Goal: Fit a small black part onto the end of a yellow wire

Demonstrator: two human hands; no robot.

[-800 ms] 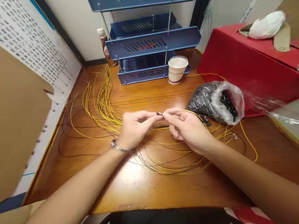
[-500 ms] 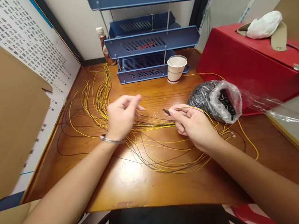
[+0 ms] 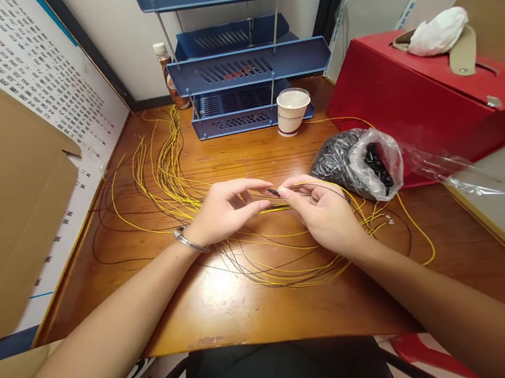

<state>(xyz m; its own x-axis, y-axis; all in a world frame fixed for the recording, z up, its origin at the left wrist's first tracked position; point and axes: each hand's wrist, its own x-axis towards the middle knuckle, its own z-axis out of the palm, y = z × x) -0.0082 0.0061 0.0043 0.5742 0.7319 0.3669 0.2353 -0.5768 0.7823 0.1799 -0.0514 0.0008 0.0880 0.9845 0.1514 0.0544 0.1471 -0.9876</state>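
My right hand point(image 3: 325, 210) pinches a small black connector point(image 3: 273, 192) between thumb and fingertips, and a thin yellow and black wire trails back over the hand. Facing it, my left hand point(image 3: 230, 209) has thumb and forefinger parted, its fingertips close to the connector's free end. No object shows between the left fingers. Beneath both hands spreads a bundle of yellow and black wires point(image 3: 170, 169), fanned to the back left and looped toward the front. Just beyond my right hand lies a clear plastic bag point(image 3: 355, 160) of small black parts, its mouth turned right.
A blue tiered tray rack point(image 3: 253, 121) stands at the back, with a paper cup point(image 3: 293, 112) before it and a brown bottle point(image 3: 168, 79) at its left. On the right is a red box point(image 3: 376, 104). Cardboard point(image 3: 5, 184) leans at the left edge.
My left hand has moved right and toward the connector, its thumb and forefinger now parted. The right hand keeps its pinch on the connector. The view has shifted slightly.
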